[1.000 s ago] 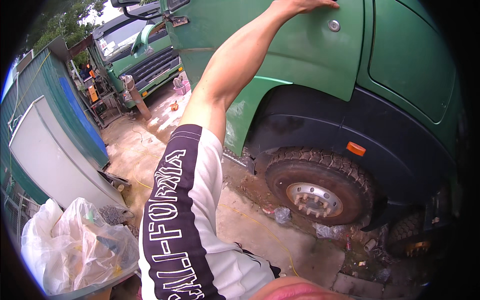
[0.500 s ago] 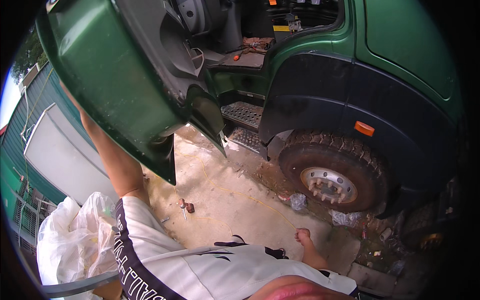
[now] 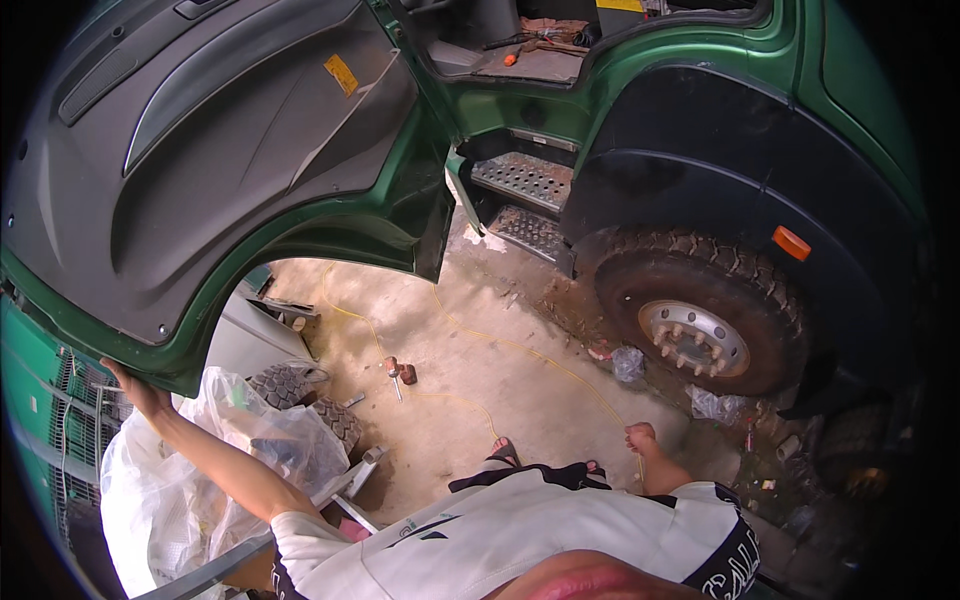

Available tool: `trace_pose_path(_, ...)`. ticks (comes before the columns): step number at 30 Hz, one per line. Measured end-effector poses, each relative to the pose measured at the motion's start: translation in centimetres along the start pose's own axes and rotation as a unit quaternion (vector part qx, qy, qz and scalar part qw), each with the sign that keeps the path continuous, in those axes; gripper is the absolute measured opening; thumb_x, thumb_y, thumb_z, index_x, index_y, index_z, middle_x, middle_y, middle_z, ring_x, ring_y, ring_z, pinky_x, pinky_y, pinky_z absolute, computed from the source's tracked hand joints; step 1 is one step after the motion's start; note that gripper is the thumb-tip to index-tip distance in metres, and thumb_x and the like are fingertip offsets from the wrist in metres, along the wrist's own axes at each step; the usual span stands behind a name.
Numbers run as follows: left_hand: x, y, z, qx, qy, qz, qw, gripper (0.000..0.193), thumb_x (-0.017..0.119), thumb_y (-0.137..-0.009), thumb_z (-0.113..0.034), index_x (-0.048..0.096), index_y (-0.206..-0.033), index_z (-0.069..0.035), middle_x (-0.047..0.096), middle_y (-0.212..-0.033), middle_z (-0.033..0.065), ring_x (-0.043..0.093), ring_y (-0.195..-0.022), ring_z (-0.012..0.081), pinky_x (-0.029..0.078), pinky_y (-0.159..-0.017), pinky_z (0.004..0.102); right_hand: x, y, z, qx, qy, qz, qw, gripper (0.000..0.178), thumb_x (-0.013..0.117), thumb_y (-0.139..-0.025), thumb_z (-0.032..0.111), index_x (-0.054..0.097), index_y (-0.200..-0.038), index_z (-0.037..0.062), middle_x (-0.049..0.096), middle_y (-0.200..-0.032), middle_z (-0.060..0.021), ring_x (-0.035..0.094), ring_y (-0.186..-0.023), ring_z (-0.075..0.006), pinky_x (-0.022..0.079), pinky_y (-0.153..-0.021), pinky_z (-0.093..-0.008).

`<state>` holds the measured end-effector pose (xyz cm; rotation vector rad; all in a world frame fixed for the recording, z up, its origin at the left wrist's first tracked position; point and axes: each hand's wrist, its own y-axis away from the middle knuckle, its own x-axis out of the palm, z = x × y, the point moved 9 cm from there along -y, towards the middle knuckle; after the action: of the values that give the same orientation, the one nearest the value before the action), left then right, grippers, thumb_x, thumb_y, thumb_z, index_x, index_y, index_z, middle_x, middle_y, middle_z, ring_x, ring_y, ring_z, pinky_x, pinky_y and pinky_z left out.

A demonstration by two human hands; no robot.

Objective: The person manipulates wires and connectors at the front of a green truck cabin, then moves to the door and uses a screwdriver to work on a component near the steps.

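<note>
The green truck door (image 3: 270, 225) stands swung out at the left, its dark inner panel facing me. My left hand (image 3: 145, 392) is on the door's lower outer edge, its fingers bent against the rim. At the lower right my right hand (image 3: 640, 437) hangs low with its fingers curled closed. A thin yellow cord (image 3: 540, 362) crosses the ground and meets that hand in the picture. Whether the fingers hold it I cannot make out.
Metal steps (image 3: 525, 182) lead up to the cab. A large wheel (image 3: 700, 335) sits under the dark fender. On the concrete lies a reddish-brown tool with a metal shaft (image 3: 398, 375). Clear plastic sheeting (image 3: 190, 490) bulges at the left, beside worn tyres (image 3: 335, 420).
The door has swung outward to the left, and its inner panel now shows. My left hand, before mostly hidden behind the door, now shows at its lower edge. My view has shifted.
</note>
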<state>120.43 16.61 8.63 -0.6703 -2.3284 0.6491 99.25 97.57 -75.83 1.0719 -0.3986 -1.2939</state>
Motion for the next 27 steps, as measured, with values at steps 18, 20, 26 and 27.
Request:
trace_pose_path(18, -27.0, -26.5, 17.3, -0.006, -0.238, -0.147, 0.96, 0.046, 0.048, -0.099, -0.03, 0.058, -0.125, 0.007, 0.062, -0.126, 0.0174, 0.062, -0.107, 0.027, 0.048, -0.096, 0.0378, 17.9, 2.8, 7.7, -0.019, 0.016, 0.07, 0.997, 0.019, 0.063, -0.094, 0.024, 0.07, -0.103, 0.0088, 0.068, -0.085, -0.0054, 0.063, -0.067, -0.0178, 0.05, -0.055, -0.0345)
trace_pose_path(20, -27.6, -27.8, 18.5, -0.013, -0.254, -0.165, 0.953, 0.047, 0.048, -0.1, -0.029, 0.057, -0.128, 0.008, 0.059, -0.129, 0.016, 0.058, -0.112, 0.0262, 0.046, -0.097, 0.038, 16.9, 2.9, 8.0, -0.021, 0.035, 0.053, 0.998, 0.02, 0.062, -0.094, 0.025, 0.07, -0.102, 0.0081, 0.068, -0.085, -0.0055, 0.063, -0.066, -0.0181, 0.05, -0.055, -0.0344)
trace_pose_path(26, -23.3, -20.5, 25.1, 0.052, -0.444, -0.285, 0.848, 0.068, 0.066, -0.094, -0.029, 0.037, -0.145, 0.006, 0.052, -0.14, 0.0252, 0.057, -0.121, 0.0356, 0.044, -0.103, 0.0427, 16.1, 3.5, 7.0, 0.011, 0.061, -0.009, 0.998, 0.021, 0.066, -0.09, 0.026, 0.071, -0.095, 0.0069, 0.069, -0.079, -0.0061, 0.065, -0.062, -0.0182, 0.049, -0.05, -0.0349)
trace_pose_path(27, -25.3, -17.6, 27.2, 0.029, -0.424, -0.282, 0.86, 0.073, 0.066, -0.094, -0.029, 0.032, -0.149, 0.004, 0.049, -0.142, 0.0262, 0.055, -0.124, 0.0371, 0.043, -0.103, 0.0443, 17.3, 3.7, 7.6, 0.009, 0.071, -0.002, 0.997, 0.021, 0.066, -0.09, 0.026, 0.071, -0.095, 0.0069, 0.069, -0.079, -0.0061, 0.065, -0.062, -0.0182, 0.049, -0.05, -0.0349)
